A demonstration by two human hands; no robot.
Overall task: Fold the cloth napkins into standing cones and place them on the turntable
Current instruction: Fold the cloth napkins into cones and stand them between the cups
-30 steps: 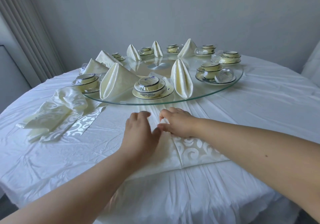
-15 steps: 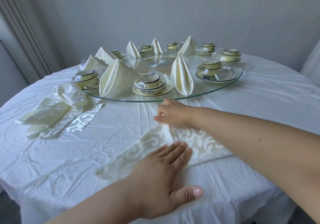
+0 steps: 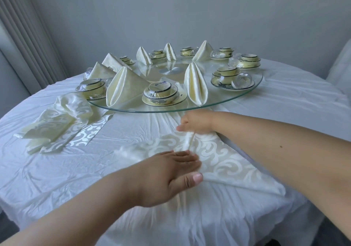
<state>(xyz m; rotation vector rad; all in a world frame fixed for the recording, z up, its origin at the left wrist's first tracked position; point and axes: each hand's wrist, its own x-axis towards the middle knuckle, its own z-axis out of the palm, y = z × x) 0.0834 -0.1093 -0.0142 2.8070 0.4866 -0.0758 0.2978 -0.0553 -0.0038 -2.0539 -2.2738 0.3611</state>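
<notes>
A cream patterned cloth napkin (image 3: 226,162) lies partly folded on the table's near side. My right hand (image 3: 197,122) pinches its far tip just in front of the glass turntable (image 3: 252,91). My left hand (image 3: 171,171) grips the napkin's left flap, fingers on top and thumb beneath, and the flap looks blurred with motion. Several folded napkin cones stand on the turntable, the nearest ones a wide cone (image 3: 123,88) and a narrow cone (image 3: 195,83).
Wrapped bowl-and-plate sets (image 3: 163,92) ring the turntable between the cones. A heap of unfolded napkins (image 3: 57,124) lies on the table at left. A white wrinkled tablecloth (image 3: 57,169) covers the round table. Curtain at far left, wall behind.
My left hand slid back from the napkin's tip toward me, then took the left flap and moved it up and right. My right hand stayed pinching the far tip.
</notes>
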